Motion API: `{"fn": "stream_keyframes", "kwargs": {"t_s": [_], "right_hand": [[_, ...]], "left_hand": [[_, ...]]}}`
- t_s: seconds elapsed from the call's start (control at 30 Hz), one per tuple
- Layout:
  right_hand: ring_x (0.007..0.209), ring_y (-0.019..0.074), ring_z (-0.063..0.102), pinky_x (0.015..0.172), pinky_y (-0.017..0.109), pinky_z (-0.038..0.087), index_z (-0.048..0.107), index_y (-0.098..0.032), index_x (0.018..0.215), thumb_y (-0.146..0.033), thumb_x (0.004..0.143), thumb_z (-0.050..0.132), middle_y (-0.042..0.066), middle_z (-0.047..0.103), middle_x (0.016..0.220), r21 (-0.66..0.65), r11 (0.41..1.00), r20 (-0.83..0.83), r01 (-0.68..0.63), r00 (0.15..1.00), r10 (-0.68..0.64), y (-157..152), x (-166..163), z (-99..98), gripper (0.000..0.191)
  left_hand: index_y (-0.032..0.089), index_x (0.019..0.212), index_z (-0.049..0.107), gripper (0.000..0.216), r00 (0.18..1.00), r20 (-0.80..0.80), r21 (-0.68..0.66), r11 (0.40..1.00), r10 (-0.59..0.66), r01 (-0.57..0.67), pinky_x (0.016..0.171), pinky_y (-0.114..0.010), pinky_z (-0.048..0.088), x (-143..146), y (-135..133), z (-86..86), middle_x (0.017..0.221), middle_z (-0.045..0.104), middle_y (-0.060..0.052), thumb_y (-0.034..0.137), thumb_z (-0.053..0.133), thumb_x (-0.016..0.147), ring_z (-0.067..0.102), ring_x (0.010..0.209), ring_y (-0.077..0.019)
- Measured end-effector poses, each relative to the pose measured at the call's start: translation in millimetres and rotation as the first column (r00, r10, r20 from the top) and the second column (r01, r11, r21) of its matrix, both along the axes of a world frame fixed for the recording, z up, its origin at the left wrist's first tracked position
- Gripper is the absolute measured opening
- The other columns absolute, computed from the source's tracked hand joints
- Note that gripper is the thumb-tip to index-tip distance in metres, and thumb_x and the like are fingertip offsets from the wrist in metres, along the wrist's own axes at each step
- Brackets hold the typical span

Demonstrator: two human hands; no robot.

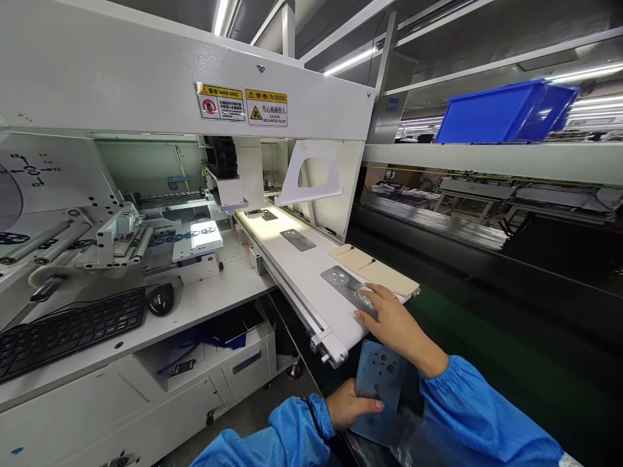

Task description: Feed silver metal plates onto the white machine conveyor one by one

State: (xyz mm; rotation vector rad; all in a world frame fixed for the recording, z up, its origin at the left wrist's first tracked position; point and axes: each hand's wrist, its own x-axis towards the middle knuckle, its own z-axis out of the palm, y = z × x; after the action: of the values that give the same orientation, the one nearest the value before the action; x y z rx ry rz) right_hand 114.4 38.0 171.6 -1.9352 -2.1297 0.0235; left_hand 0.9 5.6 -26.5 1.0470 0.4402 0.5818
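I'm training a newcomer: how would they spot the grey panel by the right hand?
Find the white conveyor. Near its closer end, beside the beige pad, lies a grey panel. Unlike the similar one farther along, it is partly covered by the right hand.

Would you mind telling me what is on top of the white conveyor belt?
The near grey panel, partly covered by the right hand; a second grey panel farther along; and a dark piece in the lit stretch. The belt beneath them is hidden.

Factory workshop, white machine (146,78) with warning labels (267,107), conveyor belt (296,266), ceiling strip lights (351,61)
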Motion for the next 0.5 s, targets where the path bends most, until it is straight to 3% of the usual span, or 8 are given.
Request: {"fn": "stream_keyframes", "kwargs": {"t_s": [0.23, 0.5], "right_hand": [[0.140, 0.0337, 0.030, 0.115, 0.047, 0.027, 0.048, -0.010, 0.140, -0.049, 0.093, 0.042, 0.017, 0.037, 0.150, -0.108, 0.989, 0.036, -0.097, 0.994, 0.101, 2, -10, -6.3, 0.061], [0.138, 0.0364, 0.034, 0.113, 0.050, 0.030, 0.051, -0.016, 0.139, -0.055, 0.093, 0.041, 0.018, 0.040, 0.148, -0.047, 0.992, 0.068, -0.117, 0.990, 0.120, 6, -8, -13.0, 0.061]], "left_hand": [[0.015, 0.101, 0.072, 0.066, 1.000, 0.021, 0.021, 1.000, -0.012, 0.011, 0.093, -0.052, 0.044, -4, 0, 6.1, 0.091, 0.072, -0.012, 0.056, 0.082, 0.050, 0.067, 0.093, -0.0317], [0.014, 0.096, 0.073, 0.067, 0.999, 0.026, -0.019, 1.000, 0.019, -0.019, 0.090, -0.045, 0.048, 0, -1, 2.8, 0.089, 0.073, -0.013, 0.057, 0.083, 0.046, 0.068, 0.091, -0.0317]]}}
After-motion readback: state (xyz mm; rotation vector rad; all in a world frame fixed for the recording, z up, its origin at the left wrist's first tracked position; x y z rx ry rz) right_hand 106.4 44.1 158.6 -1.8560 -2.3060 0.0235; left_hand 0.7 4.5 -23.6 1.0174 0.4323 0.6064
